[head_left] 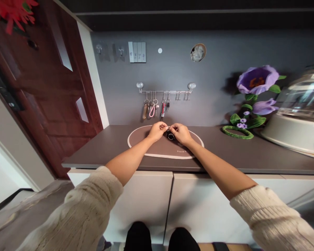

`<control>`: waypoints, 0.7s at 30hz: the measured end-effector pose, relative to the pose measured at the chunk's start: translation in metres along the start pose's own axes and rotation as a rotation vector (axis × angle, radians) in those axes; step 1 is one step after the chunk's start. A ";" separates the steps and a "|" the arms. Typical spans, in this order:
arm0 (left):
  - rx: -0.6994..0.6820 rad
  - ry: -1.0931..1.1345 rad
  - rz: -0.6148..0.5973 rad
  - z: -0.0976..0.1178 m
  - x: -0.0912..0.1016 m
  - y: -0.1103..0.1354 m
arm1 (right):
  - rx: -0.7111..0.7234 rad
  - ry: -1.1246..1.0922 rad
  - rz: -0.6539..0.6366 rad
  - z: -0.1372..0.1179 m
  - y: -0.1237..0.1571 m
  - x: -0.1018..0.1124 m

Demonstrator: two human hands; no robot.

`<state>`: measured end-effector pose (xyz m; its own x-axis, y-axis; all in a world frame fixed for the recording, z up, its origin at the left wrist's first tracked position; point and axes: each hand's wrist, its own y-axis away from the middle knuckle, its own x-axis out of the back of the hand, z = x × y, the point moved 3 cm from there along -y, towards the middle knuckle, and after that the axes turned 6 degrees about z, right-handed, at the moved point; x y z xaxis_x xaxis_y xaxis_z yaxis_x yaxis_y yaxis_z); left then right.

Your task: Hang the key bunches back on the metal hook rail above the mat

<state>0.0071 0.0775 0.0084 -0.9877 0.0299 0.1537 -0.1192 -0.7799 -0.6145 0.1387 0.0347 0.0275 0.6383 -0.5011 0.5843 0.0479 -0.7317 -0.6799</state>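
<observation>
Head: left grip [158, 131], right grip [181, 133] tight on fob [170, 136]

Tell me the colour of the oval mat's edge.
White, around the brown oval mat; head view.

Grey wall [225, 45] in soft even light, dark red wooden door [42, 87] at left, brown countertop [251, 153] over white cabinets [146, 195], chrome hook rail [166, 91] (keys hanging from it), purple flower ornament [258, 80], possibly a domed appliance [298, 115] at right.
</observation>
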 end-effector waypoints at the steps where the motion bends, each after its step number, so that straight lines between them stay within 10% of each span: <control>1: -0.009 -0.010 0.005 -0.001 0.000 0.000 | 0.005 -0.001 0.005 0.000 0.000 0.000; 21: -0.173 -0.396 -0.015 0.007 -0.001 0.001 | 0.001 -0.029 0.321 0.004 -0.016 0.015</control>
<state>0.0084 0.0718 0.0130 -0.8746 -0.2281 0.4278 -0.1818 -0.6636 -0.7256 0.1503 0.0413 0.0453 0.6426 -0.6931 0.3267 -0.1588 -0.5375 -0.8282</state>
